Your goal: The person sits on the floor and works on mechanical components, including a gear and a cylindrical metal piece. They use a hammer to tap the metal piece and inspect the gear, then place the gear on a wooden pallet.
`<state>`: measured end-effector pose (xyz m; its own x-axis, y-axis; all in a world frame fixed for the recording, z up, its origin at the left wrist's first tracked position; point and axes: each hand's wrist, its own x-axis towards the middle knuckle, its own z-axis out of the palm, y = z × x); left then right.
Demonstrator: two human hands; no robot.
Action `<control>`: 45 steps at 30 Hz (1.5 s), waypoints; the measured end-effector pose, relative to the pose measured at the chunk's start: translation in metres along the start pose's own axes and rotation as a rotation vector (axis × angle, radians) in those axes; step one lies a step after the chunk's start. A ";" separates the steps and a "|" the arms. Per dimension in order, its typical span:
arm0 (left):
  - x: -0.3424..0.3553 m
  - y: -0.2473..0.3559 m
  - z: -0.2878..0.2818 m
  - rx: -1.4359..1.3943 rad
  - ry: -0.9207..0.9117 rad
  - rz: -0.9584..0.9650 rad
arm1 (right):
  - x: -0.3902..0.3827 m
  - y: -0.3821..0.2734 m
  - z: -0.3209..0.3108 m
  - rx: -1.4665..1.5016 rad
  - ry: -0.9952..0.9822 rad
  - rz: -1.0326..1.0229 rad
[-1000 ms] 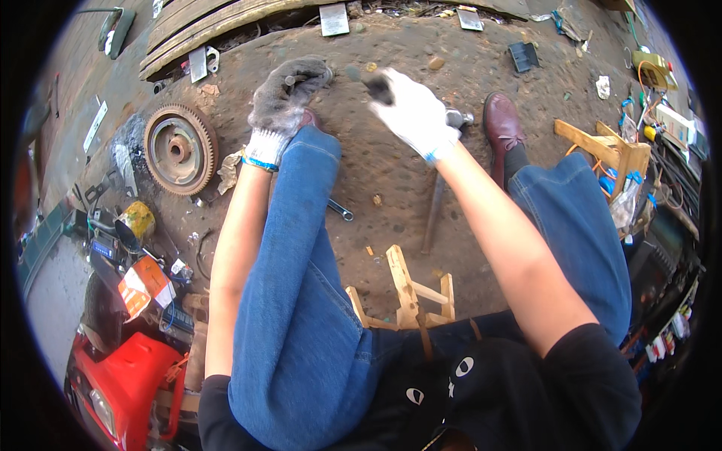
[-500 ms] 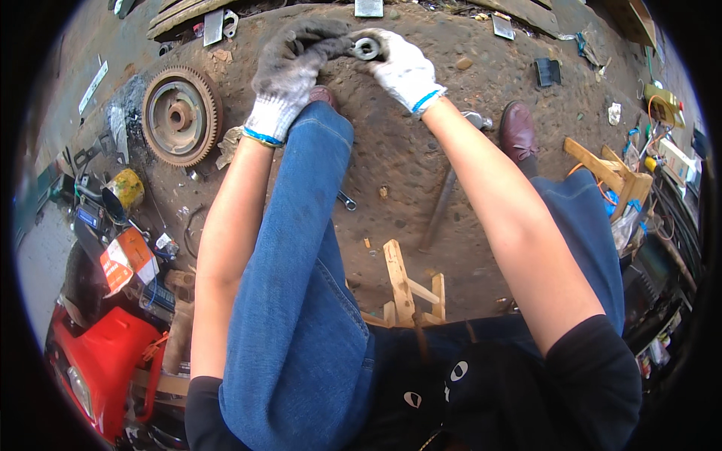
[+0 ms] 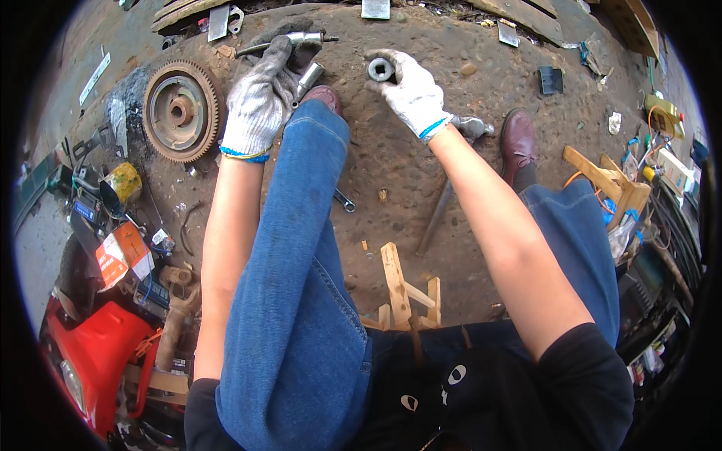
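My right hand (image 3: 410, 89), in a white knit glove, pinches a grey metal socket (image 3: 380, 70) between thumb and fingers. A square hole shows in the socket's face. To the left, my left hand (image 3: 259, 105), in a white glove dirtied grey, has its fingers curled around a shiny silver metal tool. One silver cylinder (image 3: 310, 76) of it sticks out beside the thumb side. Beyond the fingers lies a second silver shaft (image 3: 304, 37) with a thin dark tip; whether both belong to one tool is hidden by the glove.
A rusty ring gear wheel (image 3: 181, 112) lies left of my left hand. Near my right forearm is a hammer (image 3: 472, 128), and between my legs a wrench (image 3: 344, 200). A small wooden stool (image 3: 398, 282) is below me. A red plastic fairing (image 3: 105, 349) and clutter stand at left.
My hands have moved apart: the left one went left and turned, and silver metal now shows in it. My right hand shifted slightly right and nearer, keeping the socket.
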<state>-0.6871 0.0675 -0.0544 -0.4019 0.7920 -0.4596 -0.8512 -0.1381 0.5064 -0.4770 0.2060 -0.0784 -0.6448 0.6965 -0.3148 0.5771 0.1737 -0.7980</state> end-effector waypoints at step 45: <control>0.010 -0.061 0.050 1.223 -0.257 0.130 | -0.024 -0.057 -0.049 -0.141 0.337 -0.481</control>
<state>-0.6219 0.1137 -0.0537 -0.2649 0.9256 -0.2704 0.1147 0.3087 0.9442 -0.4700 0.2132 -0.0004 -0.6690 0.6952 0.2629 0.3357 0.5982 -0.7276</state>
